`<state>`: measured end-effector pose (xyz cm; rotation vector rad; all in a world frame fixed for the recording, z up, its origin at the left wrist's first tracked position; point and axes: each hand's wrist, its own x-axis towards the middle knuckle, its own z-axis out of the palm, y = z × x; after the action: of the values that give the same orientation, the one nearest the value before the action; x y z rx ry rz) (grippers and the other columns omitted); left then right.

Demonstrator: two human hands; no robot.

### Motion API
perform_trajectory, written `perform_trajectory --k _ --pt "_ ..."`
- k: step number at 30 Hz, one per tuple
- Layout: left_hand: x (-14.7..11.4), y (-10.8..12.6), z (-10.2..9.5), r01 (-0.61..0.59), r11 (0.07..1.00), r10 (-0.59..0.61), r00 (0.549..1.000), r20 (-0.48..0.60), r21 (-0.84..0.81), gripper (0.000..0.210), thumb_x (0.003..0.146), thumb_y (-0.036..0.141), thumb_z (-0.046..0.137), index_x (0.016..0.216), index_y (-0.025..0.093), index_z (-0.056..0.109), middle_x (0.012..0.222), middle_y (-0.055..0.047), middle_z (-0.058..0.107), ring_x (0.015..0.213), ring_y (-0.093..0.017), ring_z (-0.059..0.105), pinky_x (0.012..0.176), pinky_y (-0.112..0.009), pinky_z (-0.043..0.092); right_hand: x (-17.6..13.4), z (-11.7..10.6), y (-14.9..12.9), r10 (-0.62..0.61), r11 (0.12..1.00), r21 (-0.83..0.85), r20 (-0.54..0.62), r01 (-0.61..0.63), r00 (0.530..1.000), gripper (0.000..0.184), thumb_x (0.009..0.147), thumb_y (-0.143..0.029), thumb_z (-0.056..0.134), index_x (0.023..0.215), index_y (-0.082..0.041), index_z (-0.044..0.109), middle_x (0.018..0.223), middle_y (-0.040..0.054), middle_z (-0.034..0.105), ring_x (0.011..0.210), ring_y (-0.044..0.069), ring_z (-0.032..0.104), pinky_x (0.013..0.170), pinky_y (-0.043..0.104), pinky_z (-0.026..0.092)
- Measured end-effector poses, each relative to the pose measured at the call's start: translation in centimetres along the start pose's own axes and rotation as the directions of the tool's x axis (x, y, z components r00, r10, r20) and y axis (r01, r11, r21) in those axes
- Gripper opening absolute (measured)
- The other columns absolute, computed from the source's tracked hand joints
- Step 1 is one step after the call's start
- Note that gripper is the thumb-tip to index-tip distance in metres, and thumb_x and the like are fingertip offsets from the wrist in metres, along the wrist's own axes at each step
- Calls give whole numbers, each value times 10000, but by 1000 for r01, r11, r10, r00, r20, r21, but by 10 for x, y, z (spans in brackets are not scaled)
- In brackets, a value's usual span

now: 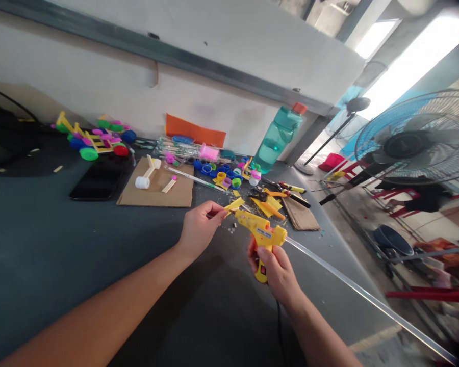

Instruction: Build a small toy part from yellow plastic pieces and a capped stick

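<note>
My right hand (273, 265) is wrapped round the handle of a yellow hot glue gun (256, 227), and a long clear glue stick (352, 283) sticks out of its back end. In a pinch, my left hand (201, 229) holds a small yellow strip (234, 204). The gun's nozzle meets or nearly meets the strip; whether they touch I cannot tell. Beyond my hands lie loose bottle caps (224, 171) in several colours and pliers with orange handles (273, 204). On a cardboard piece (156, 196) to the left rest white caps (142, 182) joined with small sticks.
A black phone (99, 178) lies at the left, near small models (99, 140) built of sticks and caps. A teal water bottle (277, 137) stands by the wall. At the right, past the table edge, is a large fan (409, 145). A cord hangs below the glue gun.
</note>
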<state>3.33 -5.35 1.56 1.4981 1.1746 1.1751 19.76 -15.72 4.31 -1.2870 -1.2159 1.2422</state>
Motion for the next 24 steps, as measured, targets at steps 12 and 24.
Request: perform_trajectory --k 12,24 --pt "0 1 0 -14 1000 14 1000 -9 8 232 787 422 655 764 193 679 665 0 671 591 -134 594 552 -227 443 0 -6 4 -21 999 -36 9 21 1000 277 901 -404 456 789 -166 545 559 -31 487 497 96 400 471 221 316" --pt "-1 3 -1 -42 999 43 999 -27 27 233 791 421 640 754 193 675 641 6 666 577 -136 605 561 -234 454 1 -10 6 -14 999 -32 -45 13 999 278 892 -410 481 770 -173 562 575 -18 512 519 107 429 488 225 335"
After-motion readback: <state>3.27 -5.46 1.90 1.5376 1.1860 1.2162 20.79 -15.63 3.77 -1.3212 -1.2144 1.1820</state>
